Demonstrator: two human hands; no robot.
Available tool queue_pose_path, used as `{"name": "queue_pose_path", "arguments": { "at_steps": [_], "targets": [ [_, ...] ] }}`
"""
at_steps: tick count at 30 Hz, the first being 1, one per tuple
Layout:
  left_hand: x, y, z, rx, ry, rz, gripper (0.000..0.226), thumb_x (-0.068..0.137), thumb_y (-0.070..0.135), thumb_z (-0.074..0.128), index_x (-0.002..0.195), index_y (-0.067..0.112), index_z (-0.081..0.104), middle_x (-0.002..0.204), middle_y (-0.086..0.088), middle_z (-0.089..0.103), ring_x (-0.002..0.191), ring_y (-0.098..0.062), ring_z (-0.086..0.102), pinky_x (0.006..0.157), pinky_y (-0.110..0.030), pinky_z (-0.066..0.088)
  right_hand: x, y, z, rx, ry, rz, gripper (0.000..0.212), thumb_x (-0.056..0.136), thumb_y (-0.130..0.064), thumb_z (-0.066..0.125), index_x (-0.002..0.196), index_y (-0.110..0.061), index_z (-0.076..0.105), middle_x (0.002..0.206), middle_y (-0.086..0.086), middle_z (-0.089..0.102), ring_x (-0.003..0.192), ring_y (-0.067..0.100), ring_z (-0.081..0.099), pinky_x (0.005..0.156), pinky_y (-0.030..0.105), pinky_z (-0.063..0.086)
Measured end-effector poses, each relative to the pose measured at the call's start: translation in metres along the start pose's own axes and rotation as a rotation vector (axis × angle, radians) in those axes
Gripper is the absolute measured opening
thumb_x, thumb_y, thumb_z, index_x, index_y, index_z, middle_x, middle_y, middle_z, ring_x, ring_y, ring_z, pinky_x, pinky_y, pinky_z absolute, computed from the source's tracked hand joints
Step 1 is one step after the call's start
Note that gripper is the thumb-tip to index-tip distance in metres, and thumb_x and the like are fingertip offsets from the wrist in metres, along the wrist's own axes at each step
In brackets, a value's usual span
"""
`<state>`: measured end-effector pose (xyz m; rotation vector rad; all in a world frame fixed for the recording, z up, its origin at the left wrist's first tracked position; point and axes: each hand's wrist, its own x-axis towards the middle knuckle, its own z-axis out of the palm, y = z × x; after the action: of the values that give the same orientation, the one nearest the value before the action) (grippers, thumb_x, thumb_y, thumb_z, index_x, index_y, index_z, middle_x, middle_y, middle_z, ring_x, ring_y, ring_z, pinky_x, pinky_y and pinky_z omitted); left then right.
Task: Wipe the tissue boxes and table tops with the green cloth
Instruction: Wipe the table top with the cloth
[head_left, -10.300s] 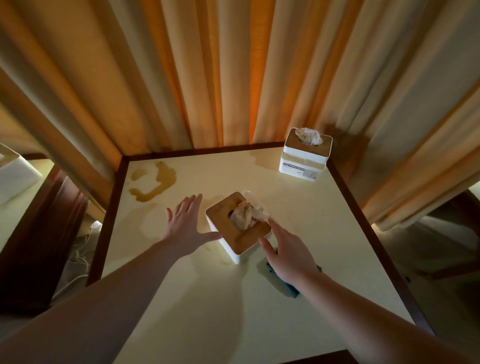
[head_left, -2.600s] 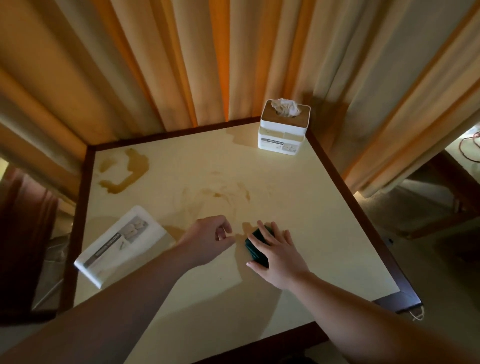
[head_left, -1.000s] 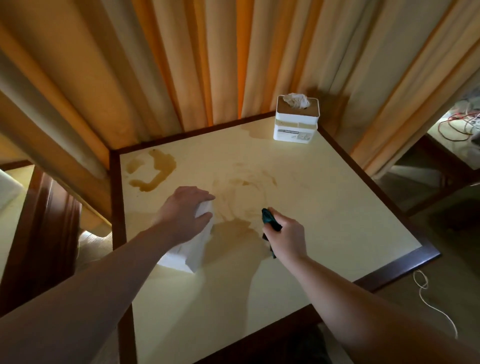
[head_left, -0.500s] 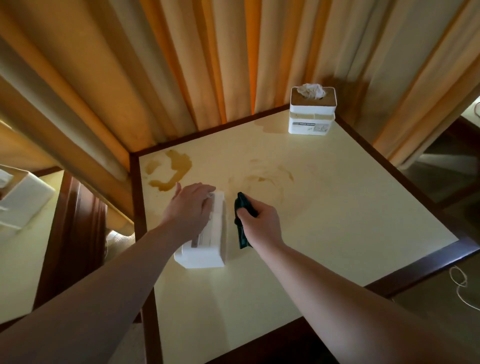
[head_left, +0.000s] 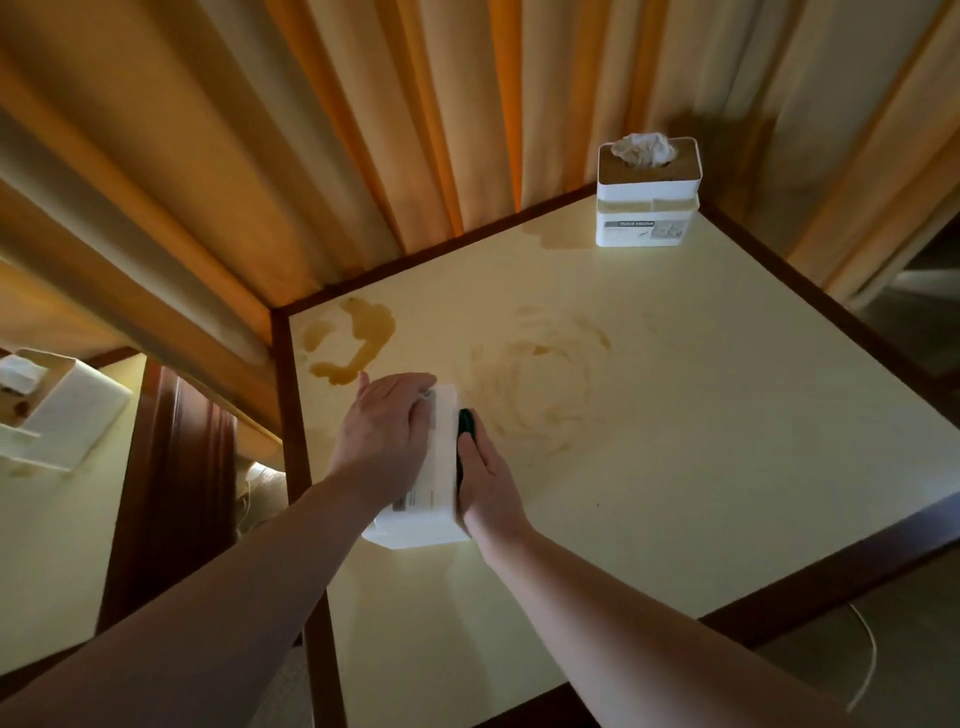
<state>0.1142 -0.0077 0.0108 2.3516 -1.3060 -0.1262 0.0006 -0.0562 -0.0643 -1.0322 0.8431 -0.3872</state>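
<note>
head view, change: half a second ago the right hand (head_left: 485, 480) held the green cloth (head_left: 464, 434) just beside the near tissue box (head_left: 434, 483); now the cloth is pressed flat against the box's right face, and the camera has drifted so the table sits further toward 3 o'clock.
head view, meaning: judged from this, the wipe of this box's side is under way; the table top (head_left: 675, 441) is not finished, with a brown spill (head_left: 358, 338) at 11 o'clock of the box and smeared rings (head_left: 540, 379) at 1 o'clock.
head view, left hand: the left hand (head_left: 387, 436) lies over the box's upper face with fingers curled round its far edge, steadying it.
head view, right hand: fingers straight, palm pushing the cloth onto the box; only a dark sliver of cloth shows.
head view, box position: near the table's left edge, tipped onto its side.
head view, box axis: long axis runs from 6 to 12 o'clock; which end carries the opening cannot be told.
head view, other box: a second tissue box (head_left: 647, 192) stands upright at the far corner, at 1 o'clock, tissue poking up.
head view, beyond: curtains (head_left: 415, 130) behind; another white box (head_left: 57, 415) on a neighbouring table at 9 o'clock.
</note>
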Motion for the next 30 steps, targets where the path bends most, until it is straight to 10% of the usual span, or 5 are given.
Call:
{"name": "queue_pose_path", "arguments": {
  "at_steps": [4, 7, 15, 22, 30],
  "targets": [
    [0.001, -0.003, 0.002, -0.015, 0.015, 0.018, 0.034, 0.106, 0.020, 0.039, 0.126, 0.015, 0.067, 0.126, 0.002, 0.068, 0.128, -0.015, 0.055, 0.128, -0.038, 0.007, -0.026, -0.002, -0.004, 0.102, -0.043, -0.014, 0.042, 0.115, -0.024, 0.034, 0.151, -0.045, 0.035, 0.119, -0.046, 0.060, 0.111, -0.019, 0.058, 0.092, 0.012, 0.048],
    [0.001, -0.004, 0.001, -0.023, 0.018, 0.026, 0.035, 0.103, 0.021, 0.041, 0.125, 0.015, 0.067, 0.125, 0.002, 0.069, 0.126, -0.016, 0.057, 0.129, -0.045, 0.010, -0.016, -0.019, 0.003, 0.040, -0.029, -0.057, 0.049, 0.111, -0.038, 0.036, 0.160, -0.039, 0.034, 0.152, -0.029, 0.046, 0.137, -0.008, 0.046, 0.119, 0.032, 0.040],
    [0.002, -0.006, 0.003, -0.014, 0.050, 0.041, 0.032, 0.104, 0.015, 0.044, 0.126, 0.014, 0.067, 0.125, 0.001, 0.069, 0.127, -0.014, 0.057, 0.126, -0.028, -0.004, 0.029, -0.023, 0.004, -0.033, 0.014, -0.039, 0.051, 0.105, -0.053, 0.037, 0.155, -0.045, 0.041, 0.156, -0.021, 0.047, 0.142, 0.006, 0.046, 0.122, 0.041, 0.036],
    [0.002, -0.002, 0.003, 0.022, 0.082, 0.041, 0.029, 0.106, 0.013, 0.047, 0.127, 0.015, 0.067, 0.127, 0.002, 0.069, 0.126, -0.011, 0.055, 0.123, -0.022, -0.012, -0.014, 0.026, -0.008, -0.023, 0.002, 0.056, 0.048, 0.112, -0.035, 0.036, 0.160, -0.036, 0.034, 0.157, -0.023, 0.042, 0.138, 0.001, 0.046, 0.104, 0.015, 0.036],
    [0.001, -0.003, 0.002, 0.011, 0.089, 0.054, 0.029, 0.106, 0.015, 0.048, 0.128, 0.015, 0.068, 0.129, 0.002, 0.069, 0.128, -0.011, 0.056, 0.125, -0.023, -0.009, -0.005, 0.000, 0.006, -0.002, 0.017, -0.004, 0.060, 0.096, -0.055, 0.038, 0.154, -0.040, 0.044, 0.151, -0.013, 0.054, 0.139, 0.012, 0.051, 0.118, 0.047, 0.041]
  ]
}}
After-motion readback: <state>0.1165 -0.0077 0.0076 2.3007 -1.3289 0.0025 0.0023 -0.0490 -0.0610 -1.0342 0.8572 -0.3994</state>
